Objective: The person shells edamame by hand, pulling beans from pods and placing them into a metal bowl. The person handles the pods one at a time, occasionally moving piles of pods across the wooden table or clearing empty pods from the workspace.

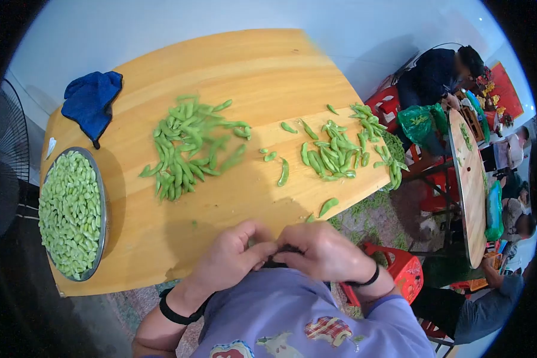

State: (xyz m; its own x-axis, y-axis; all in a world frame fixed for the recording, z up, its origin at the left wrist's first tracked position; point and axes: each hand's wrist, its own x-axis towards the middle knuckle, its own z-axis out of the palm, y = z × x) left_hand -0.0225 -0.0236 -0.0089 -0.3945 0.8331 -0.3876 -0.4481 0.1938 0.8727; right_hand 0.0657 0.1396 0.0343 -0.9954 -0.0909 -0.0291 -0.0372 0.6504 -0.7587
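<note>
My left hand and my right hand meet at the table's front edge, close to my body. Both have curled, pinched fingers at a small dark item, mostly hidden between them. Beyond the hands, a pile of green pods lies mid-table, partly smeared by blur. A second group of pods lies to the right, with a few loose ones between. On the left, a metal bowl is full of shelled green beans.
A blue cloth lies at the table's back left. A black fan stands left. On the right are a red stool, pods on the floor, and several people around another table with green bags.
</note>
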